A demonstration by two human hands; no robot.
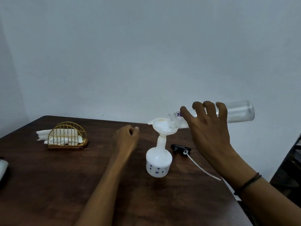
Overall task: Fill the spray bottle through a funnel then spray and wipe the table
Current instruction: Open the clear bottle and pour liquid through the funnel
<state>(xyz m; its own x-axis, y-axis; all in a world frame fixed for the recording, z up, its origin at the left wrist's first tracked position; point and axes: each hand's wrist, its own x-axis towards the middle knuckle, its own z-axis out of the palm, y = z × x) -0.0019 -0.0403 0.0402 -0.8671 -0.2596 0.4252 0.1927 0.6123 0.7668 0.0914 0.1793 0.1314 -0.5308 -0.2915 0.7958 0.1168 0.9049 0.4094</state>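
A white spray bottle with small blue flowers stands uncapped on the dark wooden table. A white funnel sits in its neck. My right hand grips a clear plastic bottle, tipped almost level with its mouth over the funnel. My left hand rests as a loose fist on the table, left of the funnel, holding nothing. The black spray head with its long white tube lies on the table right of the spray bottle.
A gold wire napkin holder with white tissues stands at the back left. A white and black object shows at the left edge. The table's right edge runs near my right wrist, with a dark chair beyond it.
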